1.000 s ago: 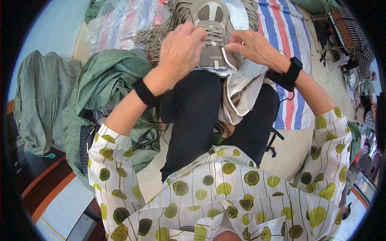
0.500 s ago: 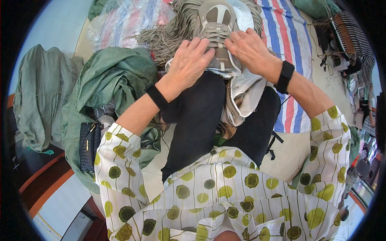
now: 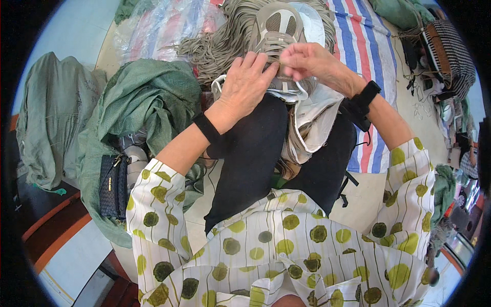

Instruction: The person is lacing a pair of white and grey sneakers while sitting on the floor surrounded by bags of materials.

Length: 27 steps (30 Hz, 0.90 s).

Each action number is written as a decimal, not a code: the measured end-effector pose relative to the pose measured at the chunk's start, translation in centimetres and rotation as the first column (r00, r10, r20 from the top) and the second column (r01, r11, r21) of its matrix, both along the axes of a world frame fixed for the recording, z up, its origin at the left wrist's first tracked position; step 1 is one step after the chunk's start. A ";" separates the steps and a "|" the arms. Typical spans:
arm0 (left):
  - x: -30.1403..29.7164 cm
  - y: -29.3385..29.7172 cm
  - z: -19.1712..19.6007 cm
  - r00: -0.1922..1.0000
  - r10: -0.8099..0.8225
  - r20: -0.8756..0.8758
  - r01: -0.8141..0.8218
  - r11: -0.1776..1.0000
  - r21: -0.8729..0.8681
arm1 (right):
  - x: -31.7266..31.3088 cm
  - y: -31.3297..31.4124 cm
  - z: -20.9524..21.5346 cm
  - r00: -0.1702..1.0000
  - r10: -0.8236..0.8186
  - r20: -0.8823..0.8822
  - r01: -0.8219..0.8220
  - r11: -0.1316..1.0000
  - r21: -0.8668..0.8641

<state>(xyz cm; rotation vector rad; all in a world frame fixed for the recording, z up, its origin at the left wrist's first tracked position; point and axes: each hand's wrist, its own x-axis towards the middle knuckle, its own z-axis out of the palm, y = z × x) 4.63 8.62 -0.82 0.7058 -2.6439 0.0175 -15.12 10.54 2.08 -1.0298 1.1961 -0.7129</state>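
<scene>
A grey-brown shoe upper (image 3: 279, 31) lies across my knees, toe away from me, with flat laces (image 3: 275, 43) crossing its tongue. My left hand (image 3: 244, 84) is closed at the upper's left edge, thumb and forefinger together by the lower lace rows. Just right of them, my right hand (image 3: 316, 64) is raised a little, its fingers curled in a pinch at a shoelace; the lace end between them is too small to see clearly. White-lined shoe uppers (image 3: 313, 123) hang between my thighs, under the one I handle.
A thick bundle of grey-brown laces (image 3: 204, 60) spreads behind the shoe upper. Striped sheeting (image 3: 360, 41) lies at right, clear plastic (image 3: 148, 30) at far left. Green sacks (image 3: 148, 97) and a dark woven pouch (image 3: 112, 187) stand left; a striped bag (image 3: 450, 56) is far right.
My right hand has drawn back from the upper's right edge and turned, its fingers now curled above the laces. My left hand has shifted slightly toward me and stays at the upper.
</scene>
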 end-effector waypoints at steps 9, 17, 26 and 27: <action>0.1 -0.5 -0.1 1.000 -0.008 0.000 0.008 1.000 0.011 | -1.8 0.3 2.6 0.906 0.156 -0.393 -0.149 0.988 0.048; -2.4 -1.0 0.3 0.970 0.155 -0.186 -0.130 0.982 0.139 | -12.3 5.2 3.3 0.777 -0.520 0.355 0.511 0.850 0.126; -2.5 -1.5 0.9 0.994 0.079 -0.082 -0.076 0.996 0.040 | -18.2 8.7 5.1 0.669 -0.738 0.086 0.743 0.664 -0.084; -2.1 -1.8 1.1 0.994 0.079 -0.074 -0.077 0.996 0.033 | -18.6 8.8 4.9 0.610 -0.788 0.085 0.789 0.594 -0.157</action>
